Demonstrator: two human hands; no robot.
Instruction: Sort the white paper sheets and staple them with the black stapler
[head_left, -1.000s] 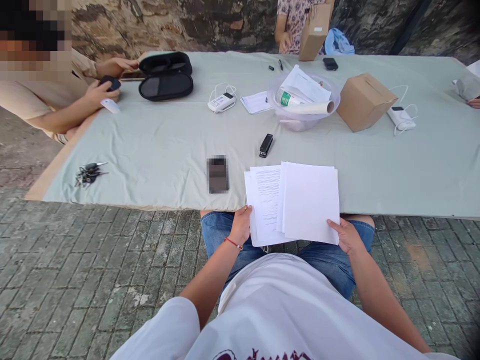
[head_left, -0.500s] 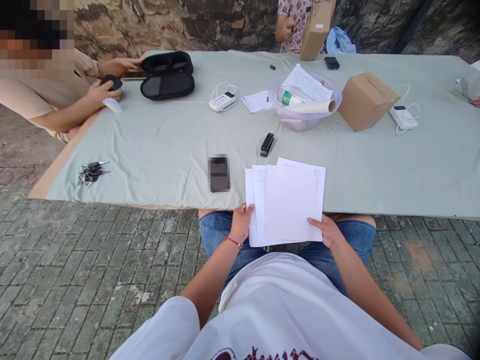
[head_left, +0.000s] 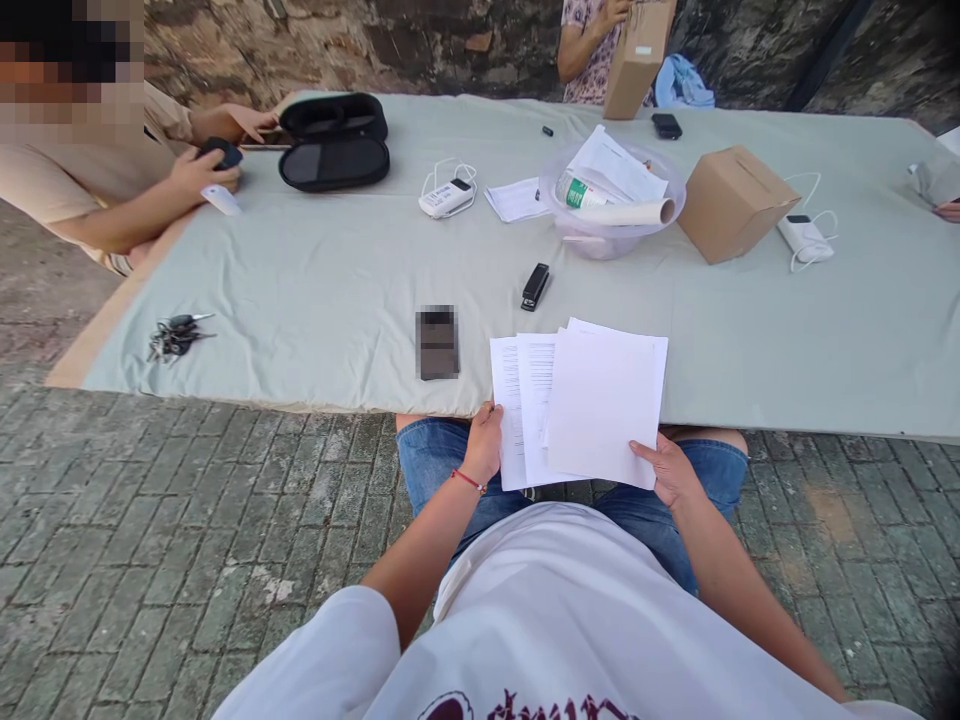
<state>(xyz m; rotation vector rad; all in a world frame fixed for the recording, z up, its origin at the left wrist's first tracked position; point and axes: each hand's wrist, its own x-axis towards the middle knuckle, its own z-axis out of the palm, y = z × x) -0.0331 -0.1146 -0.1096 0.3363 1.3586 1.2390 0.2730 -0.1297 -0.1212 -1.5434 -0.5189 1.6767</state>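
Observation:
Several sheets of paper (head_left: pixel 604 405) are fanned out over the table's front edge and my lap. My left hand (head_left: pixel 486 440) grips their left edge, where printed lines show on the lower sheets. At the lower right, my right hand (head_left: pixel 670 468) pinches the sheets, its thumb lying on the blank top sheet and its other fingers hidden beneath. Beyond the papers lies a black stapler (head_left: pixel 535 287). A dark, blurred-out flat object (head_left: pixel 437 343) rests left of the papers.
On the cloth-covered table (head_left: pixel 322 290) are keys (head_left: pixel 178 337), a black case (head_left: pixel 334 160), a white device with a cord (head_left: pixel 448 198), a filled plastic bowl (head_left: pixel 611 235) and a cardboard box (head_left: pixel 739 203). One person sits at the left; another handles a tall box (head_left: pixel 637 65) across the table.
The top sheets have slid right with my right hand, so the fan is wider and more print shows on the left. Across the table, the person's hand has risen to the tall box.

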